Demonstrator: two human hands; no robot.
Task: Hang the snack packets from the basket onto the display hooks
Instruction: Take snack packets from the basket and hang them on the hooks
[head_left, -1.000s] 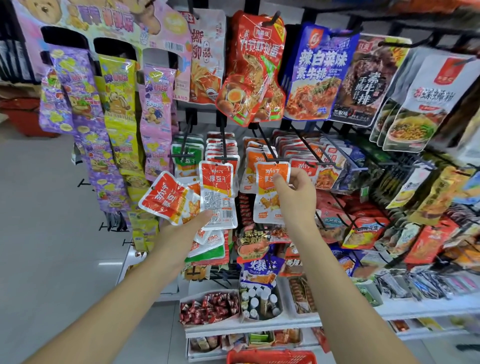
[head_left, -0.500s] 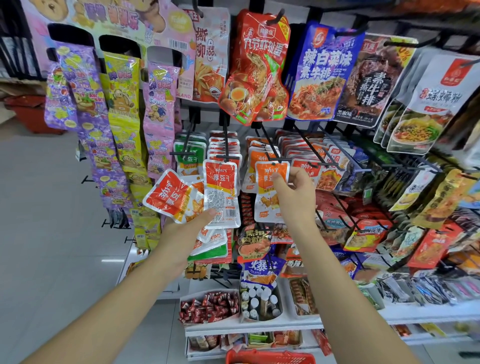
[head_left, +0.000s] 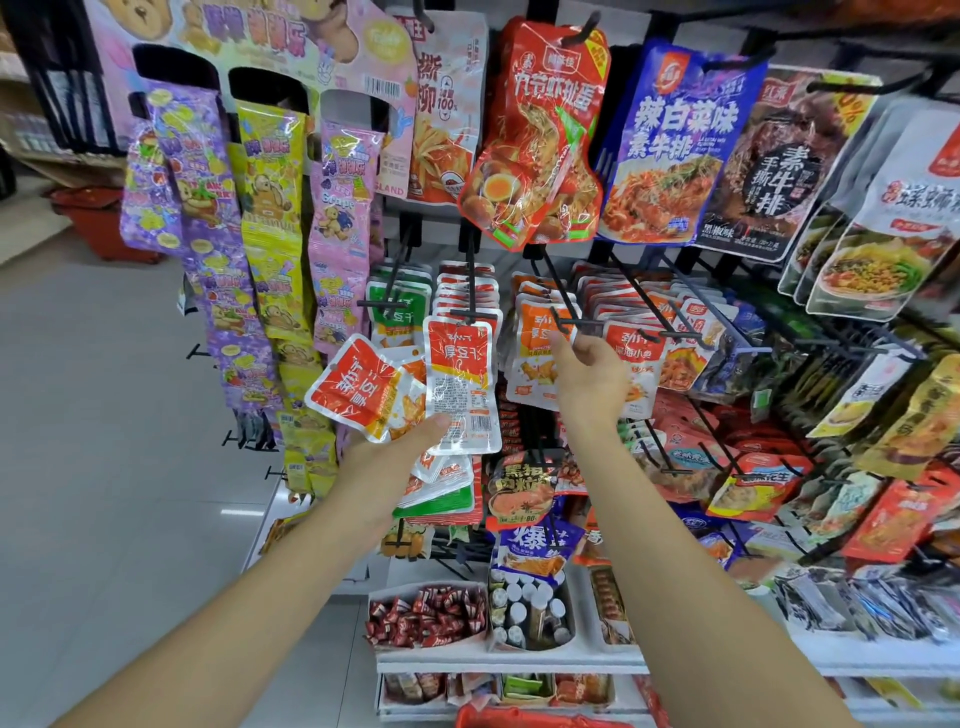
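Lighting is bright and even, from overhead; shadows are faint and soft. A pale streak of reflected light lies on the floor. White glare spots break the glossy sweet strips and the red pouch. Wide-angle distortion is marked: the rack bars at top right bow, and the edge packets at right are stretched and soft. The centre is sharp; print on the centre packet is legible. The far left background is blurred.
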